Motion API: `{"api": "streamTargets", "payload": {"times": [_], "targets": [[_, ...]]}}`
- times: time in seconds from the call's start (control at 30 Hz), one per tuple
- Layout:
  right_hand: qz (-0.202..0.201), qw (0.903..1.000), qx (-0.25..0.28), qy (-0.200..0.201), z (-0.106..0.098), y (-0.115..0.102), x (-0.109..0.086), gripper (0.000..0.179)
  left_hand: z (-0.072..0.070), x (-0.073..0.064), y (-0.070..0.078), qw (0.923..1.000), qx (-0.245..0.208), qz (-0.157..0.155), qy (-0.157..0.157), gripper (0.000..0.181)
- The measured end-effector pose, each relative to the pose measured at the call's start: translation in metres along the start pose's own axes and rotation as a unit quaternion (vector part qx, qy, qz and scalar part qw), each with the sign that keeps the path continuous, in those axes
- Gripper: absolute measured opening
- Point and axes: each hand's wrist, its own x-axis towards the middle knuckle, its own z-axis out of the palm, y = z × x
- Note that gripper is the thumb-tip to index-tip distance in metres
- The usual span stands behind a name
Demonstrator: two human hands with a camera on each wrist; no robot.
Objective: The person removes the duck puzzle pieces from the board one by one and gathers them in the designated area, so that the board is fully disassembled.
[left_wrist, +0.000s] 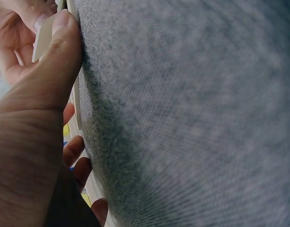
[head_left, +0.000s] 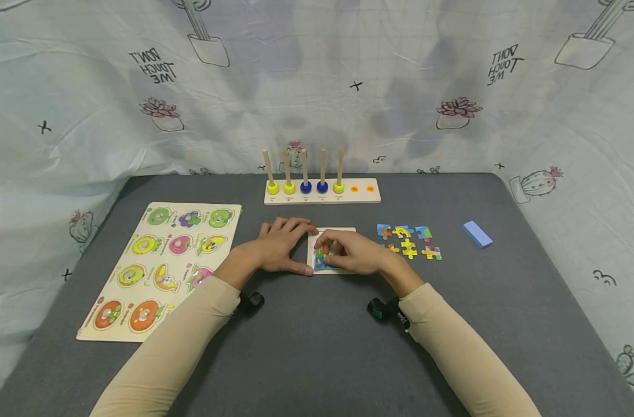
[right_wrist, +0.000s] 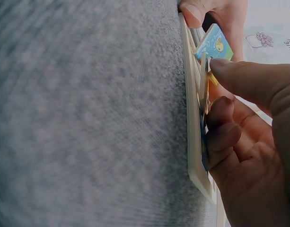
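A small wooden puzzle tray [head_left: 336,271] lies flat on the table, with colourful pieces inside partly hidden by a hand. My left hand [head_left: 281,245] rests at the tray's left side, fingers spread, thumb touching its near corner. Above the tray, my right hand [head_left: 352,251] pinches a jigsaw piece [right_wrist: 215,42] between thumb and fingers. That piece is blue with a yellow animal and some green, and it stands tilted over the tray; its bare wooden back [left_wrist: 43,39] faces the left wrist camera. Several loose jigsaw pieces [head_left: 408,244] lie right of the tray.
A large fruit peg board [head_left: 186,207] lies at the left, partly under the left forearm. Behind the tray stands a wooden counting rack [head_left: 322,199] with upright pegs and coloured rings. A blue block [head_left: 477,234] sits at the right. A printed curtain [head_left: 317,87] hangs behind the table.
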Motion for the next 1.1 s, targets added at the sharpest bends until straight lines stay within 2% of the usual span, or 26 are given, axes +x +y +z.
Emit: {"api": "streamTargets", "payload": {"times": [0.17,0.73,1.0,1.1], "targets": [[-0.003,0.9999,-0.013,0.005,-0.001,-0.003,-0.001,0.015,0.001,0.0,0.0,1.0,-0.003,-0.001,-0.001,0.09],[0.017,0.9998,-0.009,0.006,-0.003,-0.001,-0.004,0.01,-0.001,0.001,0.002,0.9999,0.004,-0.012,-0.01,0.088],[0.02,0.9989,-0.042,0.009,-0.008,-0.005,-0.008,0.011,-0.002,0.001,0.002,0.9999,0.002,-0.01,-0.01,0.09],[0.018,0.9992,-0.035,0.011,-0.009,-0.005,-0.011,0.009,-0.001,0.001,0.003,0.9999,0.003,-0.012,-0.01,0.091]]}}
